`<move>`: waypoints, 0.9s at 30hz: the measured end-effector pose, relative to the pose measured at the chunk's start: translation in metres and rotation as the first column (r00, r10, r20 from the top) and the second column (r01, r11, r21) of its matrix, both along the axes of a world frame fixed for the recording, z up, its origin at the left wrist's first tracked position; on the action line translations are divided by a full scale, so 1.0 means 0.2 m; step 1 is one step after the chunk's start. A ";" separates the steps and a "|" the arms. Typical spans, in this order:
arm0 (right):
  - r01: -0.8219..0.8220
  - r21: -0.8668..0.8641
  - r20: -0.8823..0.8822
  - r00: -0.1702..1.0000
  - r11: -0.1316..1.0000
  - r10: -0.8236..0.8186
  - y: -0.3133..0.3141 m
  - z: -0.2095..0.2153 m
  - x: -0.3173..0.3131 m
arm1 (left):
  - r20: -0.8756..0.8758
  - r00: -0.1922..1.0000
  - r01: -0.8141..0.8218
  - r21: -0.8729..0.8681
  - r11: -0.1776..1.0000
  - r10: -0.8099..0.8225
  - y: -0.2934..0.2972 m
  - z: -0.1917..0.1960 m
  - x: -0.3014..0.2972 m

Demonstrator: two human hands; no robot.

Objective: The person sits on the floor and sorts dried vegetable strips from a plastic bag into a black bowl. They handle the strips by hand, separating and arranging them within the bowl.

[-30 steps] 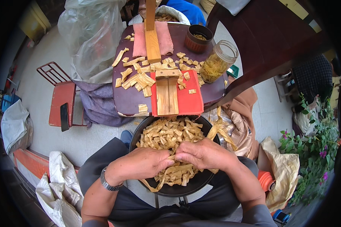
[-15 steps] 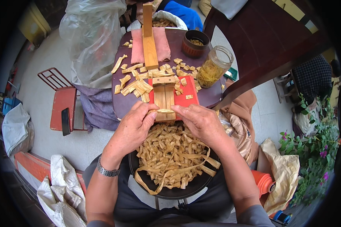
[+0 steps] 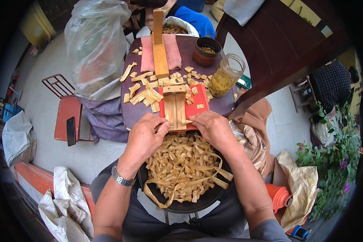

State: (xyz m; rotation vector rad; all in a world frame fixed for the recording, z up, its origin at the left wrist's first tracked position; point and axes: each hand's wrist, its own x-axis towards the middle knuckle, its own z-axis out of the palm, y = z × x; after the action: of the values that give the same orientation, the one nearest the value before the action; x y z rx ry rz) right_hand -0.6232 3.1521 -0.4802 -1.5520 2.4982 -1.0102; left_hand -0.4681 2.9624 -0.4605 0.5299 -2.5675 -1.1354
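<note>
1. The right hand [image 3: 214,127] is closing its fingertips narrowly on a short strip piece [image 3: 185,122], which is poking out leftward over the near end of a wooden block [image 3: 174,109].
2. The left hand [image 3: 143,134] is bending thumb and fingers close together at the block's opposite edge, just left of the right-hand grip; I cannot tell whether anything is sitting inside that pinch.
3. The block is lying between the two grips on a red cloth [image 3: 200,97], its raised crosspiece standing beyond the fingertips.
4. Directly below both grips, a black pan [image 3: 205,201] is holding a heap of chopped tan pieces [image 3: 181,167], and a long strip [image 3: 152,193] is curling over the heap's near left side.
5. Ahead of the grips, more cut pieces [image 3: 150,96] are lying scattered over a purple tabletop [image 3: 188,50].
6. Farther ahead and slightly left of the right-hand grip, a wooden bar [image 3: 160,58] with an upright is resting on a pink cloth [image 3: 173,52].
7. Ahead and to the right of the right-hand grip, a glass jar [image 3: 223,82] is holding yellowish strips, and a dark bowl [image 3: 204,59] is standing beyond it.
8. Well left of the left hand, a phone [image 3: 71,132] is lying on a red chair [image 3: 65,115].
</note>
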 end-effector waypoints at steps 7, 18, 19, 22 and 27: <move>-0.300 -0.302 -0.110 0.954 0.905 0.280 0.00 0.26 0.20 | 0.145 0.978 -0.082 0.930 0.359 -0.153 0.12 0.06 0.07; -0.458 -0.440 -0.069 0.875 0.772 0.480 0.02 0.32 0.39 | -0.024 0.994 0.029 0.998 0.050 -0.108 0.20 0.19 0.05; -0.400 -0.476 0.014 0.887 0.783 0.461 0.01 0.32 0.38 | -0.010 0.991 0.022 0.996 0.091 -0.131 0.21 0.14 0.05; -0.207 -0.546 0.280 0.868 0.812 0.410 0.01 0.33 0.34 | -0.180 0.966 0.213 0.961 0.177 -0.185 0.26 0.12 0.09; -0.046 -0.386 0.353 0.915 0.921 0.194 0.03 0.31 0.34 | 0.170 0.856 0.241 0.705 0.667 -0.488 0.19 0.08 0.09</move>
State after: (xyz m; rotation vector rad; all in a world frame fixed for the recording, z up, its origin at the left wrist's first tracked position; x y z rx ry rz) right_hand -0.5550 3.1574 -0.4186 -1.3869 1.9992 -1.6559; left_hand -0.4506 3.0011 -0.4441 0.3638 -2.5522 -2.3520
